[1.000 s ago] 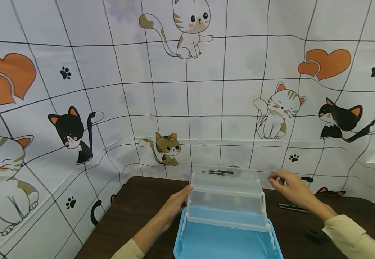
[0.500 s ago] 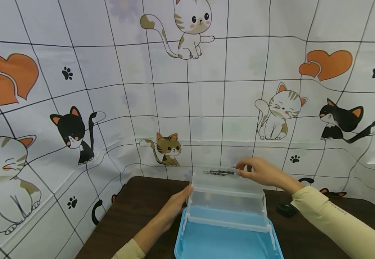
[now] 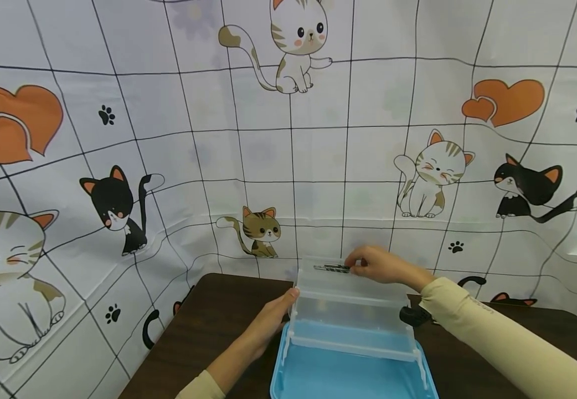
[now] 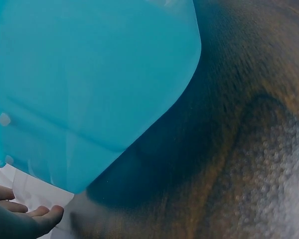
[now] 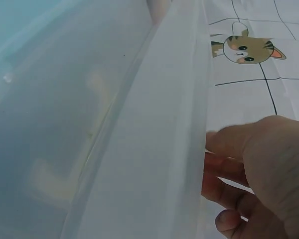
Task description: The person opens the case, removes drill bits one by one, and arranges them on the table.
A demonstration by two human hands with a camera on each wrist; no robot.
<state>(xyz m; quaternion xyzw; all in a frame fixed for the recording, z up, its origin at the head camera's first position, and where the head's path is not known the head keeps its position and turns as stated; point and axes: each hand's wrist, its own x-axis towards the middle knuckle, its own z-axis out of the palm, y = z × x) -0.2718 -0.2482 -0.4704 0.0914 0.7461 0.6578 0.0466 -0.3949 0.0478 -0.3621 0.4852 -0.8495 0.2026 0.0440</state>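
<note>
A blue storage box (image 3: 353, 377) stands on the table with its clear stepped trays (image 3: 350, 310) raised and spread toward the back. Several dark twist drill bits (image 3: 330, 268) lie in the topmost tray. My right hand (image 3: 379, 265) reaches over that tray's back edge, its fingers curled and pinching at the right end of the bits; the fingertips cover what they pinch. In the right wrist view, the tray wall partly hides these fingers (image 5: 224, 186). My left hand (image 3: 271, 316) holds the left edge of the trays, the thumb on the rim; its fingers (image 4: 50, 216) touch clear plastic in the left wrist view.
The dark brown wooden table (image 3: 209, 332) shows left and right of the box. Close behind it hangs a white cat-patterned sheet (image 3: 318, 166). A small black device (image 3: 415, 316) sits under my right wrist. My right forearm covers part of the table.
My right hand has moved left from beside the box, over the table, to the drill bits in the top tray. The forearm now covers the bits on the table. The left hand stays put.
</note>
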